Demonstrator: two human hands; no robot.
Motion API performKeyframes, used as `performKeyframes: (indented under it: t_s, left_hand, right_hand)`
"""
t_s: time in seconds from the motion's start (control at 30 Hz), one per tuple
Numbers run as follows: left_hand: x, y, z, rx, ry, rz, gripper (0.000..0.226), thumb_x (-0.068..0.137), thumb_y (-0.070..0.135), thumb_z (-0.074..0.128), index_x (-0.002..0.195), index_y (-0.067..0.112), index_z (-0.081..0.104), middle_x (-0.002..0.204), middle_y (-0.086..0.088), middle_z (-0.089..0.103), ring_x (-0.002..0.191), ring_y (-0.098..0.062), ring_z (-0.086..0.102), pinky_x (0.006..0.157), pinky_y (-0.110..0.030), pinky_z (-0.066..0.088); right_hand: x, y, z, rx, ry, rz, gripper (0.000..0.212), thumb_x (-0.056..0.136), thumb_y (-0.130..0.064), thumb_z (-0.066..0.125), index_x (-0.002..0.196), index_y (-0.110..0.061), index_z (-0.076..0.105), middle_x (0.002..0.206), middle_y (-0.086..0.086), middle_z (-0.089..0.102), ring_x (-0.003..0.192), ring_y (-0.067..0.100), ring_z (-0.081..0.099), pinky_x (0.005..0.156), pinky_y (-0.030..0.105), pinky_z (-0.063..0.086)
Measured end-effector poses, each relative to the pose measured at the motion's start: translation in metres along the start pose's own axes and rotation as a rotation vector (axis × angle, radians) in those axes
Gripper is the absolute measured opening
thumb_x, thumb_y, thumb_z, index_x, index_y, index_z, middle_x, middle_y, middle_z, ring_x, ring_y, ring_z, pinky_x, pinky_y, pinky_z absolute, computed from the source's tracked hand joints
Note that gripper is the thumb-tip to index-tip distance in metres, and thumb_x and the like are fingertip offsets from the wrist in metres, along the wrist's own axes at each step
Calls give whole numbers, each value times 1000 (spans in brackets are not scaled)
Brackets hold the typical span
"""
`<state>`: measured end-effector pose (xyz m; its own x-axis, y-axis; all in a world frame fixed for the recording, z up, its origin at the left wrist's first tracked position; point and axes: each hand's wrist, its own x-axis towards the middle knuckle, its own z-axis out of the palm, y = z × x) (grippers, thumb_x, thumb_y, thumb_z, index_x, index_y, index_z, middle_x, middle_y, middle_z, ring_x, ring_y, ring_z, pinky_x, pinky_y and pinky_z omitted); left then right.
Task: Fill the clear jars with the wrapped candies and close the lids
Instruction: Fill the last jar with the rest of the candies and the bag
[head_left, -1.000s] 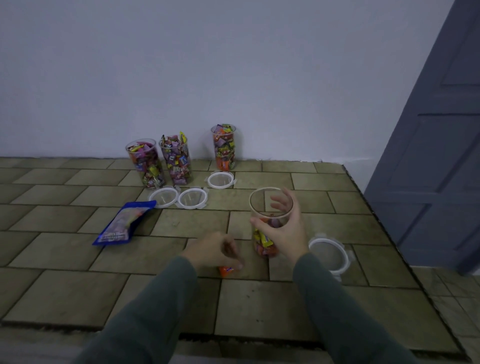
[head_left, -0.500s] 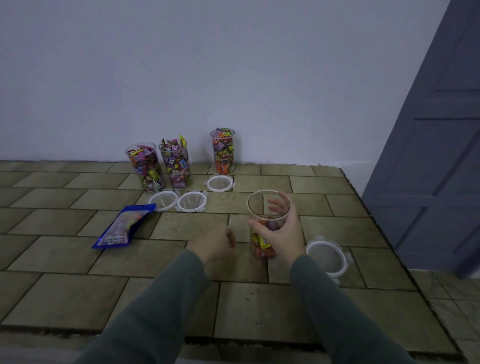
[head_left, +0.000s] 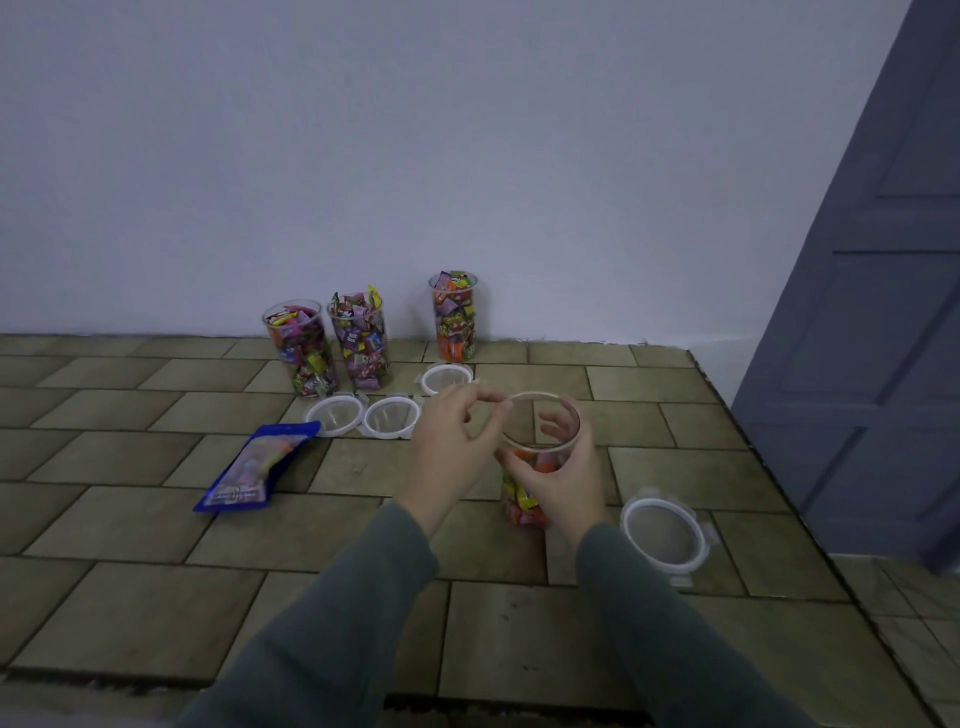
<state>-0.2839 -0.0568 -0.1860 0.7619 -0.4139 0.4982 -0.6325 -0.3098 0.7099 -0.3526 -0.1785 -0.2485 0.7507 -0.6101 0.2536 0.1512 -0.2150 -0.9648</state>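
**Hands at the open jar**

Right hand (head_left: 558, 480) wraps its curled fingers round the clear jar (head_left: 540, 457), which stands on the tiled floor (head_left: 130, 613) part-filled with wrapped candies (head_left: 524, 506). Left hand (head_left: 457, 441) at rim, fingertips together; contents cannot be told. Loose lid (head_left: 665, 535) just right.

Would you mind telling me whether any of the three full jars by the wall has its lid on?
No, the three full jars stand open with candies showing at their mouths, and three lids lie on the floor in front of them.
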Motion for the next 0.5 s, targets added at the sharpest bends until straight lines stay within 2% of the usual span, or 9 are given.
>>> performKeyframes:
  t_s: [0.1,0.17,0.23,0.3,0.37,0.43,0.5]
  left_hand:
    - [-1,-29,-8,2,35,-74,3,91,31,62,90,29,64,88,15,60,83,-3,51,69,-12,37]
    - [-3,-52,-14,0,8,-173,7,91,33,61,92,28,66,94,13,62,89,-6,56,75,-23,47]
    - [-5,-69,-20,4,-24,-271,9,90,36,60,94,31,66,99,14,63,93,-5,58,81,-31,52]
    - [-9,-79,-27,25,-48,-345,10,91,38,59,98,34,64,104,13,62,93,-5,57,82,-31,52]
    - [-13,-86,-36,40,-57,-401,10,92,35,59,101,32,63,103,9,59,91,-9,55,82,-32,51]
    - [-16,-94,-46,34,-66,-438,11,92,33,60,103,32,62,103,8,58,97,-15,56,87,-37,52]
    - [-18,-105,-56,66,-62,-453,13,91,33,61,104,34,62,112,11,55,109,-14,52,96,-40,48]
  right_hand:
    - [2,-1,2,-21,5,5,91,62,-30,90,134,-35,35,127,-9,53,121,0,49,103,29,45]
    - [0,-5,2,-50,-5,21,100,57,-38,90,139,-34,32,133,-8,50,125,4,47,106,30,43]
    - [-4,-13,-1,-40,17,19,111,54,-40,90,145,-32,26,141,-7,44,131,5,41,105,20,39]
    - [-6,-26,-6,-38,102,-25,110,56,-44,86,146,-33,24,143,-10,42,132,2,37,101,12,33]
    - [-4,-42,-9,-120,179,-122,98,60,-53,80,143,-37,29,140,-14,42,131,0,37,105,21,30]
    - [3,-57,-3,-204,198,-229,77,69,-55,74,136,-37,38,134,-15,46,127,1,39,105,24,31]
    - [10,-71,13,-248,190,-378,54,78,-47,68,126,-27,52,123,-13,53,119,5,46,102,22,34]
